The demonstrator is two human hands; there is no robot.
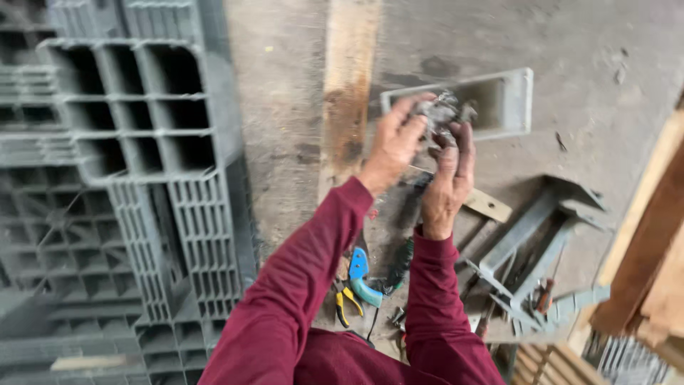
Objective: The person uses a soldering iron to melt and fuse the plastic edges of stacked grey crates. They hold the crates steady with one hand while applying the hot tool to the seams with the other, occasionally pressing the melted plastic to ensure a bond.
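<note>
Concrete floor (pixel 285 85), both hands (pixel 420 157) gripping blurred metal part (pixel 442 110)

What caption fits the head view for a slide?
Both hands, left hand and right hand, grip a small grey metal part above a concrete floor strewn with pliers and grey plastic pallets.

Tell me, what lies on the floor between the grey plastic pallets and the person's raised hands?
In the head view, a worn wooden plank lies on bare concrete floor between the grey pallets and the hands.
</note>
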